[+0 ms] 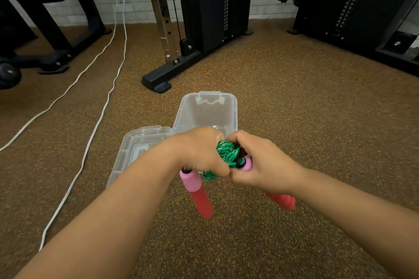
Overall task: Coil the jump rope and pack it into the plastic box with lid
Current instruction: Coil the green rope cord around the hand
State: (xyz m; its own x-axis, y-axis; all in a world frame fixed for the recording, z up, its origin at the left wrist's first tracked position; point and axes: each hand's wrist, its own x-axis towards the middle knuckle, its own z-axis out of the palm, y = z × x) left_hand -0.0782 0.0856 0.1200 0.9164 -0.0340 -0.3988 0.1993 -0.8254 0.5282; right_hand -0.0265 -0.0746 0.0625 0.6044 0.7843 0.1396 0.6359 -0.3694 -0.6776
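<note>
A green braided jump rope (227, 153) is bunched into a tight coil between my two hands, just in front of the box. My left hand (200, 150) grips the coil; one pink and red handle (197, 192) hangs down below it. My right hand (256, 162) is closed on the coil and on the other handle (282, 200), whose red end sticks out under my wrist. The clear plastic box (205, 112) stands open and looks empty on the floor behind my hands. Its clear lid (132, 149) lies flat to the left of it.
Brown speckled rubber flooring (294, 108) surrounds the box. A black gym machine base (158, 81) stands just beyond the box. Two white cables (99, 120) run along the floor on the left. More black equipment (362, 29) fills the far right and far left.
</note>
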